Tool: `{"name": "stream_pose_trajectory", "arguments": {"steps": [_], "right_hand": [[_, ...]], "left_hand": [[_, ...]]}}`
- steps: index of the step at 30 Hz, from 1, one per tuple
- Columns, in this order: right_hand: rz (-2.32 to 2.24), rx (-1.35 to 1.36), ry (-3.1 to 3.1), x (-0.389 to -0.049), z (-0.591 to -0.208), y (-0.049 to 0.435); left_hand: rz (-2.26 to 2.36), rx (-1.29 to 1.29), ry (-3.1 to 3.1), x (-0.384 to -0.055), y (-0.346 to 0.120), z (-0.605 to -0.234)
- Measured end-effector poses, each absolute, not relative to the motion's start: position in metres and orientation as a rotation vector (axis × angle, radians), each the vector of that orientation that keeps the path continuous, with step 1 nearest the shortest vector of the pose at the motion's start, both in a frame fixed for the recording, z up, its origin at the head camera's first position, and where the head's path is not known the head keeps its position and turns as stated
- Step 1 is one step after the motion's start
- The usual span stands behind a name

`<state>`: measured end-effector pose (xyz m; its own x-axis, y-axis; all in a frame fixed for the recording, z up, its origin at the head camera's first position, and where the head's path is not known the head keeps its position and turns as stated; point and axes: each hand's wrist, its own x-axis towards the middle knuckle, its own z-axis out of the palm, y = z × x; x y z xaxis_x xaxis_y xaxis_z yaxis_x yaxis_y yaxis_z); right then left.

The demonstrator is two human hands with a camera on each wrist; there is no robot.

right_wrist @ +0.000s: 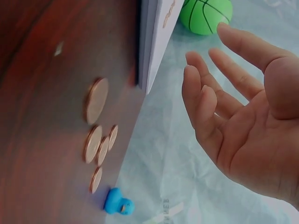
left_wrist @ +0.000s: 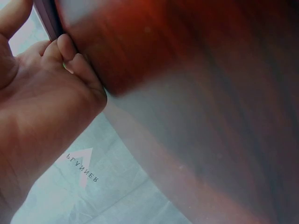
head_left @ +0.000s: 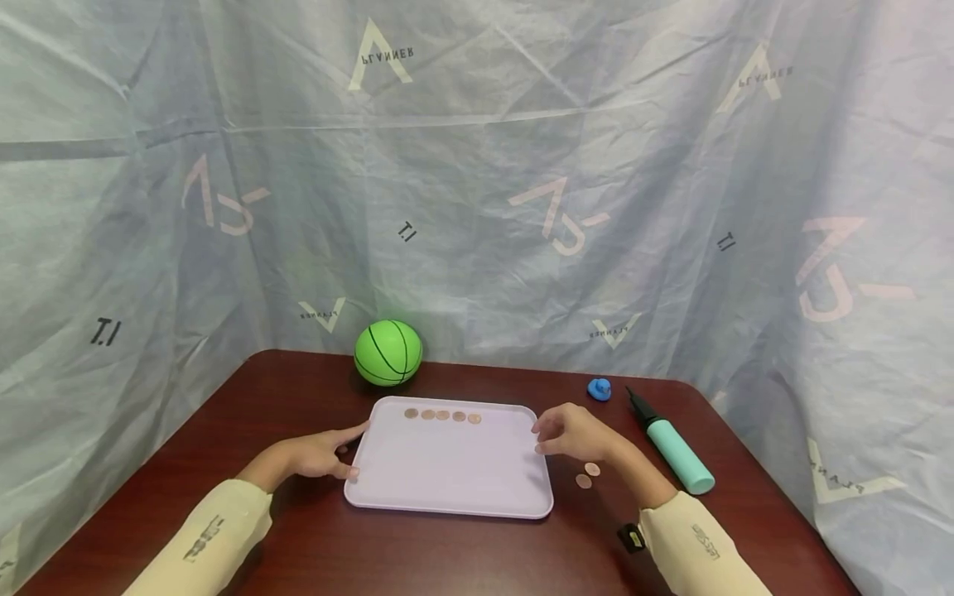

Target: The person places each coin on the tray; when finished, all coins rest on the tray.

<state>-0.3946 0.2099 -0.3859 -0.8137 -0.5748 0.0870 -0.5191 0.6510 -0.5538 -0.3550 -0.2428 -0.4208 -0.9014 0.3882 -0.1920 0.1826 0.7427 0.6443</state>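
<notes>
A pale lilac tray [head_left: 447,463] lies in the middle of the table, with several copper-coloured coins [head_left: 443,415] in a row along its far side. My left hand [head_left: 316,454] is at the tray's left edge, thumb and forefinger spread apart along the rim. Over the right edge hovers my right hand [head_left: 572,432], its fingers loosely bent. Nothing shows between those fingers in the right wrist view, where the palm [right_wrist: 261,135] faces the camera. More coins [right_wrist: 96,100] lie on the table right of the tray, partly hidden by the right forearm in the head view.
A green ball [head_left: 388,353] stands behind the tray on the dark red table [head_left: 298,538]. At the right back is a small blue rubber duck [head_left: 599,389]. A turquoise hand pump [head_left: 678,454] with a black nozzle lies beside the right forearm. Grey sheeting [head_left: 462,207] hangs behind.
</notes>
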Motion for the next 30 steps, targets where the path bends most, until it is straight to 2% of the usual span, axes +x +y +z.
{"name": "stream_pose_trajectory", "arguments": {"steps": [21, 30], "right_hand": [[-0.980, -0.838, 2.615, -0.377, -0.400, 0.267], [-0.863, -0.772, 2.616, -0.376, -0.402, 0.278]], "left_hand": [[0.922, 0.447, 2.625, -0.356, -0.243, -0.424], [0.931, 0.440, 2.619, -0.355, -0.242, -0.421]]}}
